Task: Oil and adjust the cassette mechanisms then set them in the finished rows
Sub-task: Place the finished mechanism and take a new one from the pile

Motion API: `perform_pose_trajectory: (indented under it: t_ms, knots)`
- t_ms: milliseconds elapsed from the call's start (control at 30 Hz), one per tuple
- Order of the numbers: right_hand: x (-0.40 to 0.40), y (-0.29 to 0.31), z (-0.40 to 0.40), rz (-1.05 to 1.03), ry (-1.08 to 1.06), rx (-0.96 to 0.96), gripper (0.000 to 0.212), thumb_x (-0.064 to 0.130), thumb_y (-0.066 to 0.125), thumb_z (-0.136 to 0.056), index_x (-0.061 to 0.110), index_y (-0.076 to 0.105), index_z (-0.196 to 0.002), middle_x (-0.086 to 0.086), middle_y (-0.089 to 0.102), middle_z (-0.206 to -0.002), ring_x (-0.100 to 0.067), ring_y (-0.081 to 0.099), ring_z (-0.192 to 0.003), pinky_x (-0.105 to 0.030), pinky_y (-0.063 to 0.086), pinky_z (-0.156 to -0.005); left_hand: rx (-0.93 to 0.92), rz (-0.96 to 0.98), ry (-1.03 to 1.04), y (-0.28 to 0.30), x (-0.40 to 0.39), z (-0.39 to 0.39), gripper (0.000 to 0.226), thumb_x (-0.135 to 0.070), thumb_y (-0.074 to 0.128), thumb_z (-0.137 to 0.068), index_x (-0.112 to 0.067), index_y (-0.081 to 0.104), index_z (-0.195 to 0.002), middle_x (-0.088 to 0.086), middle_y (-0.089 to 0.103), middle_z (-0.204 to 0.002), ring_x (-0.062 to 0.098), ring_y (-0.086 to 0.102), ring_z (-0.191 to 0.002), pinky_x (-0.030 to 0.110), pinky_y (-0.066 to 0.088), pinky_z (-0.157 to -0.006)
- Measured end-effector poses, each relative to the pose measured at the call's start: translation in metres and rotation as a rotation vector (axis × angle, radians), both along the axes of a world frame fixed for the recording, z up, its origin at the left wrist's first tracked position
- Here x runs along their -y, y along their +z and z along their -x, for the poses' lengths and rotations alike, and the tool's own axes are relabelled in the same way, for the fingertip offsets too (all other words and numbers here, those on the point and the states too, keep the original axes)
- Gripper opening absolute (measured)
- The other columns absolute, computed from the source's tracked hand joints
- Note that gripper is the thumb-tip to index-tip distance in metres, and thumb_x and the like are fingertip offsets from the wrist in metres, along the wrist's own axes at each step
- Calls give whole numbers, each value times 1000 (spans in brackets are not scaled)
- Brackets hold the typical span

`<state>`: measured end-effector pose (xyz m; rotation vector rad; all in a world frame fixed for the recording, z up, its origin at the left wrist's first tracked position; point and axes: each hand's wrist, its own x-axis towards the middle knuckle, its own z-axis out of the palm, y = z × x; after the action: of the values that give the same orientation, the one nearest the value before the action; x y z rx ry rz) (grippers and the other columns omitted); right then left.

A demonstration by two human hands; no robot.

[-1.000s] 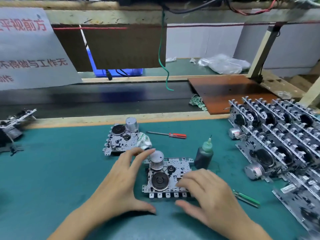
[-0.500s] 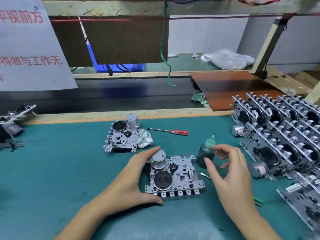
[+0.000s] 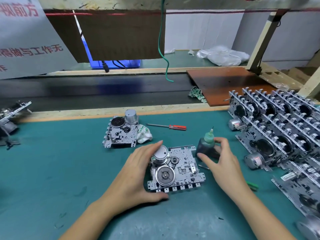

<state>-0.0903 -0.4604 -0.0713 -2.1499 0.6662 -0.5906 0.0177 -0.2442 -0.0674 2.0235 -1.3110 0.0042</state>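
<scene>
Centrally, on a green bench mat [image 3: 52,170], a cassette mechanism [image 3: 176,170] is laid flat with its long axis running left to right and tilted slightly, the right end a little farther from the viewer. Its toothed edge of square tabs is turned toward the viewer; its large flywheel [image 3: 165,175] and silver cylindrical motor [image 3: 160,154] are seated at the left end, facing up. The mechanism is gripped at that left end by the left hand [image 3: 136,174]: the thumb is laid along the near edge, and the fingers are curved over the far side beside the motor. Just beyond the right far corner, a dark oil bottle [image 3: 207,146] with a green needle-tipped cap is stood upright, its tip pointing up. The bottle is being closed on by the right hand [image 3: 223,163], with the thumb touching its lower left side and the fingers curled round its right side; whether it is lifted cannot be told. A second mechanism [image 3: 121,132] is laid flat farther back, with a crumpled cloth [image 3: 144,134] beside it and a red-handled screwdriver [image 3: 167,126] to its right. To the right, finished rows [image 3: 280,129] of mechanisms are stood on edge, leaning against one another. A green-handled tool [image 3: 252,185] is partly hidden behind the right wrist.
</scene>
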Motion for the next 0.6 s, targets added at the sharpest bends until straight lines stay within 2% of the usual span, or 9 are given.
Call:
perform_pose_trajectory:
  t_ms: [67,133,233,300,400,433,500,567,600]
  knots:
    - [-2,1,2,4,18,-1,41,25,71,-82,32,36,-103,28,51,-93,-7,47,-88,-22,27,-69,-2,-32,-19,0,-2,-1,110,-65,76,-58,-51,8,-144,-41,19,-138,-10,25,-132,8,18,-108]
    - [-5,3,4,-31,71,48,35,27,67,-85,38,38,-103,32,51,-96,-1,52,-87,-16,31,-69,11,-42,-17,0,-3,0,105,-66,73,-60,-51,10,-143,-38,24,-136,-13,22,-130,7,16,-107]
    - [-10,7,6,-143,126,182,21,42,55,-87,47,45,-106,26,60,-99,3,56,-91,-11,38,-76,76,-39,-19,0,-3,1,101,-65,71,-64,-42,15,-145,-23,29,-137,-12,21,-130,11,14,-110]
    - [-15,12,8,-216,128,314,18,43,54,-89,44,49,-107,20,63,-86,-3,56,-73,-15,42,-69,102,-34,-22,1,-2,2,103,-66,71,-64,-38,14,-146,-17,30,-138,-9,21,-130,13,15,-111]
    - [-20,23,12,-293,94,501,20,30,62,-87,43,52,-99,4,55,-63,-11,46,-52,-20,41,-54,70,-17,-19,1,-2,2,102,-63,72,-65,-40,14,-146,-19,31,-137,-8,23,-130,13,17,-110]
    - [-21,26,13,-363,81,567,21,25,62,-83,42,55,-94,5,54,-60,-10,44,-49,-19,40,-51,59,-11,-21,0,-2,3,101,-61,73,-65,-40,15,-145,-19,31,-137,-6,25,-131,13,18,-110]
    - [-27,34,11,-661,100,719,17,19,62,-77,34,62,-87,7,55,-62,-8,41,-47,-18,39,-47,46,-4,-26,-1,-2,3,102,-59,75,-64,-40,17,-145,-19,32,-137,-5,27,-131,12,18,-109]
    - [-35,41,6,-972,129,822,9,24,68,-75,21,65,-82,5,54,-64,-4,37,-46,-15,37,-43,17,-2,-30,-2,-2,3,105,-59,78,-61,-41,16,-144,-25,30,-137,-6,27,-131,9,17,-108]
    - [-40,43,3,-1046,115,834,15,30,68,-74,17,63,-81,5,55,-63,-3,38,-44,-14,37,-42,-9,-5,-30,-3,-2,3,107,-60,79,-59,-45,15,-144,-30,29,-137,-7,27,-131,7,17,-107]
